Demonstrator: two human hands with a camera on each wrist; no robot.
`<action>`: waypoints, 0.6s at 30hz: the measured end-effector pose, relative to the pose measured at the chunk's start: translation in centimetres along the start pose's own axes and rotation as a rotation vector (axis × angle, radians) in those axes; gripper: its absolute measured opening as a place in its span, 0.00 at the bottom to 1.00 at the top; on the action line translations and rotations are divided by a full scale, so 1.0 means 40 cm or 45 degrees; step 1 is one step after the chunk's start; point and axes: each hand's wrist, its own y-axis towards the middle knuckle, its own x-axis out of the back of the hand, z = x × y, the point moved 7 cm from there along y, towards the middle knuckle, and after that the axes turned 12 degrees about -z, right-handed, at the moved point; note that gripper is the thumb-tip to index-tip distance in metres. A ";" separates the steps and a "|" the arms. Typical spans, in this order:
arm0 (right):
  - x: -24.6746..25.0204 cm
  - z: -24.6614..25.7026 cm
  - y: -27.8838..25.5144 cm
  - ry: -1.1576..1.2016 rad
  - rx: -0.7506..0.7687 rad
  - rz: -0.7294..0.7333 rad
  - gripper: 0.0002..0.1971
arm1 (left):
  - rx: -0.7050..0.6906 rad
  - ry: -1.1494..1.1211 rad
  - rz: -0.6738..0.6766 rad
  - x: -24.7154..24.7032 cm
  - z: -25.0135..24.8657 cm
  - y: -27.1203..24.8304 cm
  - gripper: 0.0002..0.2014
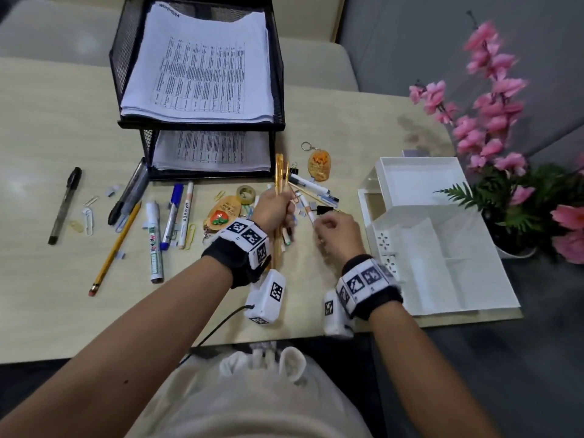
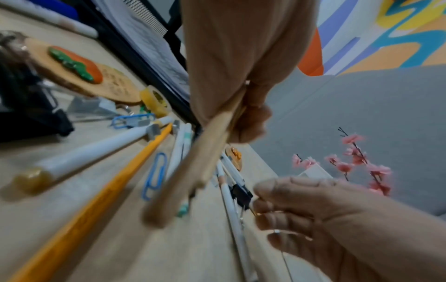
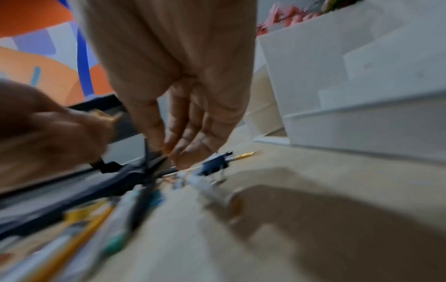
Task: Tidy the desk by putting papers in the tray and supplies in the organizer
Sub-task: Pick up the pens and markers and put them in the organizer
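Observation:
My left hand [image 1: 275, 207] grips a bundle of yellow pencils [image 1: 278, 172] upright over the pile of supplies; in the left wrist view the pencils [image 2: 193, 167] run down out of its fist [image 2: 243, 106]. My right hand [image 1: 319, 223] reaches into the pile, thumb and fingertips [image 3: 177, 150] drawn together beside a black binder clip [image 1: 325, 209] and a white pen [image 1: 306, 205]. Blur hides whether they hold anything. The black mesh tray [image 1: 202, 125] behind holds stacked papers [image 1: 202, 67] on both levels. The white organizer [image 1: 442, 257] lies right of my hands.
To the left on the desk lie a black pen [image 1: 64, 205], a yellow pencil [image 1: 115, 245], several markers [image 1: 155, 241] and paper clips. A tape roll [image 1: 246, 193] and two wooden keychains [image 1: 319, 165] sit by the pile. Pink flowers [image 1: 493, 121] stand at the far right.

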 end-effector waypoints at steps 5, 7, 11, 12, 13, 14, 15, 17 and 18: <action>0.041 -0.019 0.147 -0.667 0.115 -0.109 0.12 | -0.171 0.356 -0.076 0.032 -0.022 0.029 0.15; 0.023 -0.022 0.148 -0.900 0.182 -0.010 0.12 | -0.167 0.414 -0.071 0.037 -0.018 0.033 0.15; 0.019 -0.030 0.119 -1.029 0.235 0.048 0.09 | -0.179 0.427 -0.040 0.037 -0.014 0.035 0.17; 0.024 -0.036 0.109 -1.026 0.230 0.050 0.09 | -0.197 0.440 -0.039 0.034 -0.017 0.033 0.17; 0.036 -0.040 0.096 -0.976 0.211 0.035 0.09 | -0.229 0.469 -0.037 0.029 -0.024 0.031 0.17; 0.050 -0.043 0.086 -0.871 0.192 -0.003 0.07 | -0.268 0.506 -0.030 0.023 -0.031 0.030 0.18; 0.072 -0.041 0.072 -0.698 0.159 -0.070 0.05 | -0.305 0.542 -0.013 0.013 -0.039 0.026 0.18; 0.132 -0.022 0.040 -0.310 0.136 -0.240 0.03 | -0.370 0.567 0.036 -0.015 -0.059 0.010 0.18; 0.167 -0.007 0.024 -0.145 0.140 -0.322 0.05 | -0.403 0.577 0.057 -0.034 -0.070 0.000 0.18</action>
